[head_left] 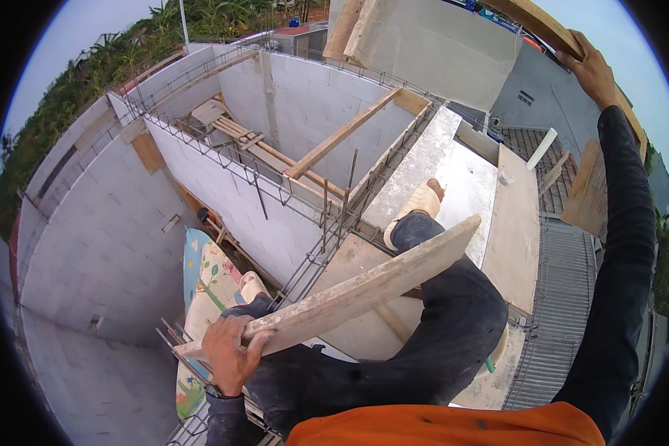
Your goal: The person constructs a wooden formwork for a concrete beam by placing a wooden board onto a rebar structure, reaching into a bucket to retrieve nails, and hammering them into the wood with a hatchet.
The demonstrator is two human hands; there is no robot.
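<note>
Closed around the lower left end of a long, cement-stained wooden board (pixel 364 291) is my left hand (pixel 229 354). The board slants up to the right across my legs, and its far end touches nothing that I can see. My right hand (pixel 593 73) is raised at the upper right, with its fingers hooked over a thick wooden beam (pixel 531 16). That beam runs past my right forearm, which hides part of it. My sandalled right foot (pixel 422 204) rests on pale panels (pixel 464 197), and the left foot (pixel 253 288) is lower, by a flower-patterned sheet (pixel 219 271).
Rebar (pixel 323 215) sticks up along the top of the white block wall (pixel 230 201). Deep rooms drop away on the left. A timber (pixel 342 134) spans the opening ahead. Corrugated roofing (pixel 561 297) lies below on the right. Boards (pixel 360 33) hang overhead.
</note>
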